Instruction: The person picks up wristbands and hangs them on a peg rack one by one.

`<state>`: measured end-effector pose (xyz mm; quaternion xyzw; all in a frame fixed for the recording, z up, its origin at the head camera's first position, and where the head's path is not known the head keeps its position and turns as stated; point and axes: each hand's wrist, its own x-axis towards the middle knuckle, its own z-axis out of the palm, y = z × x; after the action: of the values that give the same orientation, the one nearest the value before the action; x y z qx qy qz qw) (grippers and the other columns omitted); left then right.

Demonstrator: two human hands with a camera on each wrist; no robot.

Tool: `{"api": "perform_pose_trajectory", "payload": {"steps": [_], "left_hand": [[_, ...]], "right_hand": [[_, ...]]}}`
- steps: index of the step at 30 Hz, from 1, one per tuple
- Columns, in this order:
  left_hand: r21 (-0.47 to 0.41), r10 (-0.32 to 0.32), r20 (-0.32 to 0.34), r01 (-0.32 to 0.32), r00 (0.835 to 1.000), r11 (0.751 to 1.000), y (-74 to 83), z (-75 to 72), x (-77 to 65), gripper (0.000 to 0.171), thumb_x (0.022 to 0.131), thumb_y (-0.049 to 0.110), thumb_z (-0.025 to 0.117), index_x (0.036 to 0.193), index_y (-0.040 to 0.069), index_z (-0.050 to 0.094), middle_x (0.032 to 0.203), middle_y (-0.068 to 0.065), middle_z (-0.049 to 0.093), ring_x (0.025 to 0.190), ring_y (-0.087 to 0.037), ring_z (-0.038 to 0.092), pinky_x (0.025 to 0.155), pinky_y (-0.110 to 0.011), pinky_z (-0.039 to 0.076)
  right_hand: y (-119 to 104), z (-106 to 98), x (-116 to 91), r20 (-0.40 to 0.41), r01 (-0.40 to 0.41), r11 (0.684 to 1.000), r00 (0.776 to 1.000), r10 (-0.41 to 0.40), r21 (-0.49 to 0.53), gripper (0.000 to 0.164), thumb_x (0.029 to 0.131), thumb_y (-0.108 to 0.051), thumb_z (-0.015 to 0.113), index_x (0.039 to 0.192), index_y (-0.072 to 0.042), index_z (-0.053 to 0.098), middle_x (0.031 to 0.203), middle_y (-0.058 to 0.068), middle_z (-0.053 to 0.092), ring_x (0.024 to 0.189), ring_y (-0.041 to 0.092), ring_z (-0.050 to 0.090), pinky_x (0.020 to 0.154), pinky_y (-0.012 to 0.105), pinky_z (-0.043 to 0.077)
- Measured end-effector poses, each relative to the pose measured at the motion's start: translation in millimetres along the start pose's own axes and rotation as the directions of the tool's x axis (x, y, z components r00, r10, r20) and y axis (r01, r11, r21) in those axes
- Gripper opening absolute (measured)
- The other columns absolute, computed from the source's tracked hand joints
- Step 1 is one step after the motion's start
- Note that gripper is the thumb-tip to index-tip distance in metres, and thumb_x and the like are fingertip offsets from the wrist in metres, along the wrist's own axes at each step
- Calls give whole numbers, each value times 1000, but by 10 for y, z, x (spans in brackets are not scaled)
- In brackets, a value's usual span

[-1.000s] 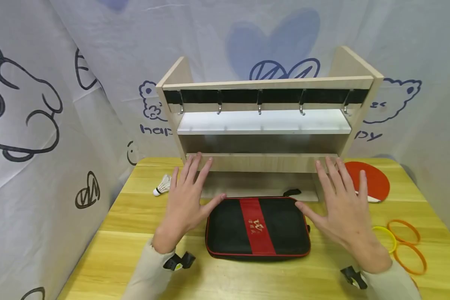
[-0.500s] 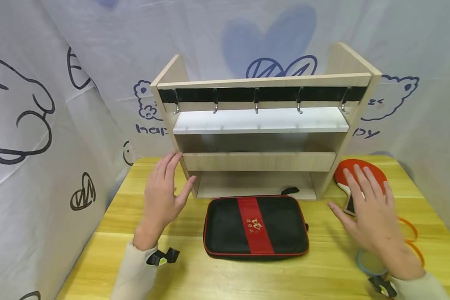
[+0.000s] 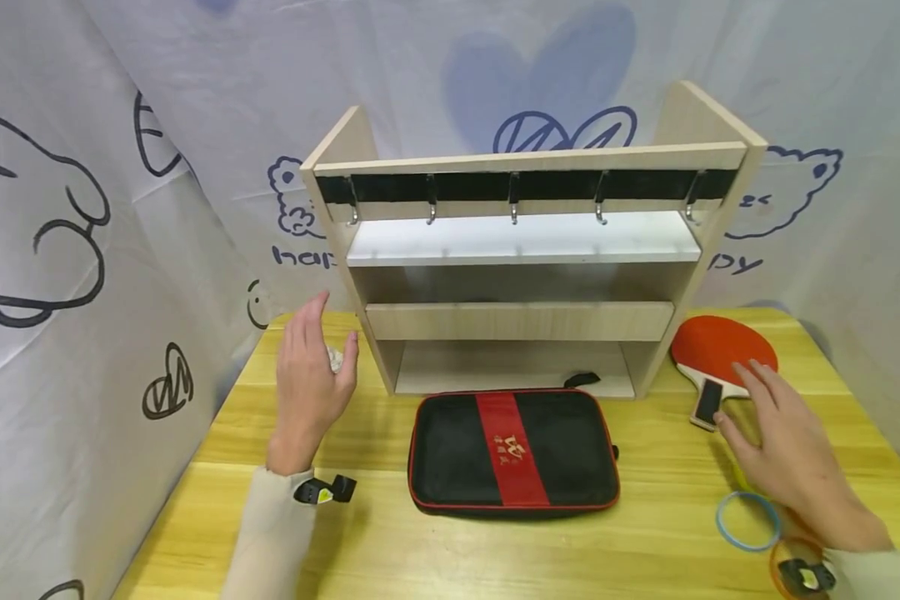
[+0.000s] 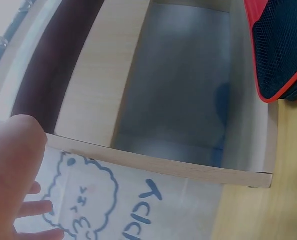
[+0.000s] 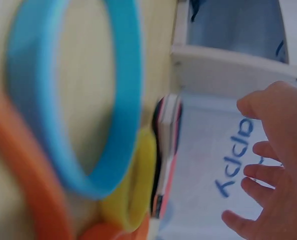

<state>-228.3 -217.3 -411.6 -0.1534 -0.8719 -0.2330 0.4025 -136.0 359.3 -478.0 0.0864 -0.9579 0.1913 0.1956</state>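
Note:
My left hand (image 3: 311, 379) hovers over the table left of the shelf, fingers extended and holding nothing. Behind it a white shuttlecock (image 3: 335, 359) is mostly hidden. On the right, my right hand (image 3: 791, 442) is spread in the air above several wristbands, also with nothing in it. A blue wristband (image 3: 747, 546) lies flat below that hand, and an orange wristband (image 3: 776, 575) is partly covered by the wrist. The yellow wristband (image 5: 147, 185) shows best in the right wrist view. Just past the fingertips lies a red table tennis paddle (image 3: 723, 346) with a black-marked handle.
A wooden shelf (image 3: 517, 322) with a row of metal hooks (image 3: 514, 208) stands at the back. In front of it lies a black zip case (image 3: 450, 454) with a red stripe. A printed white cloth (image 3: 195, 250) hangs behind and left of the table (image 3: 390, 550).
Both hands have moved outward from the shelf front, the left one to the left, the right one to the right past the paddle. The paddle's handle and the blue wristband have come into sight.

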Motion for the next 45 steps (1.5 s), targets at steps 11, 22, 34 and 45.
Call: {"api": "perform_pose_trajectory", "payload": {"steps": [11,22,34,45], "left_hand": [[-252,-163,46,169,986,953,-73,173,-41,49,106,6,63,153,-4,51,137,-28,65,116,-48,67,95,-60,58],[-403,-164,35,164,986,900,-51,303,-50,39,108,3,62,146,-7,56,126,-28,71,109,-42,73,90,-24,58],[-454,-191,-41,152,981,878,-42,456,-82,30,106,-1,65,135,-8,63,115,-28,74,100,-42,76,87,-7,53],[-450,-202,-46,160,978,879,-14,467,-87,29,105,-2,66,133,-10,63,112,-28,72,99,-43,75,84,-6,53]], "right_hand": [[123,-15,-140,104,-128,986,985,139,-104,45,102,-17,74,137,9,63,119,35,60,101,49,53,80,63,48],[200,-47,-181,237,-137,980,957,169,-146,32,101,-20,76,121,5,74,110,27,74,97,48,68,81,67,56],[245,-98,-195,327,-148,975,924,197,-168,27,98,-22,77,112,2,80,95,14,67,80,29,62,71,54,58],[301,-99,-227,316,-104,983,937,147,-150,13,94,-15,83,103,-6,82,88,5,63,73,16,54,63,34,48]]}}
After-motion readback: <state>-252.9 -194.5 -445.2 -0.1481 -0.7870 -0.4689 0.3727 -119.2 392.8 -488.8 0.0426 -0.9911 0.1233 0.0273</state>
